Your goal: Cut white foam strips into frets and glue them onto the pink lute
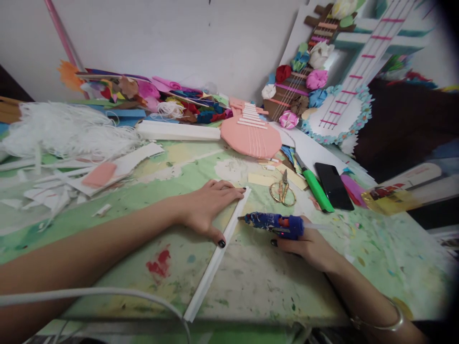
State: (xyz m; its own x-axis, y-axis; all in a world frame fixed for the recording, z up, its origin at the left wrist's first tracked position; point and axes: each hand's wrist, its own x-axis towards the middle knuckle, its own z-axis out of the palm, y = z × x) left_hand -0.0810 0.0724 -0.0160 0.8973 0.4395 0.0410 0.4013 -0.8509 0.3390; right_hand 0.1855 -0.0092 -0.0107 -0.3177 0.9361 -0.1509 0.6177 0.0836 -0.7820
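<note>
A narrow white foam or paper strip [211, 267] lies slantwise on the table, its lower end at the front edge. My left hand [204, 205] rests over its upper part, fingers stretched out and thumb spread, with the thumb tip and fingertips touching the strip. On the right, my right hand [310, 243] is wrapped around a blue hot glue gun [267, 223]. The gun points left, and its nozzle tip is at the strip's right edge, between my left thumb and fingers. I cannot tell whether they touch. A clear glue stick protrudes from the gun's back.
Gold-handled scissors [283, 192], a green utility knife [318, 191] and a black phone [334, 186] lie beyond the glue gun. A pink model guitar [251, 134] sits at the back. Paper scraps [53, 196] cover the left. A white cable [107, 291] crosses the front.
</note>
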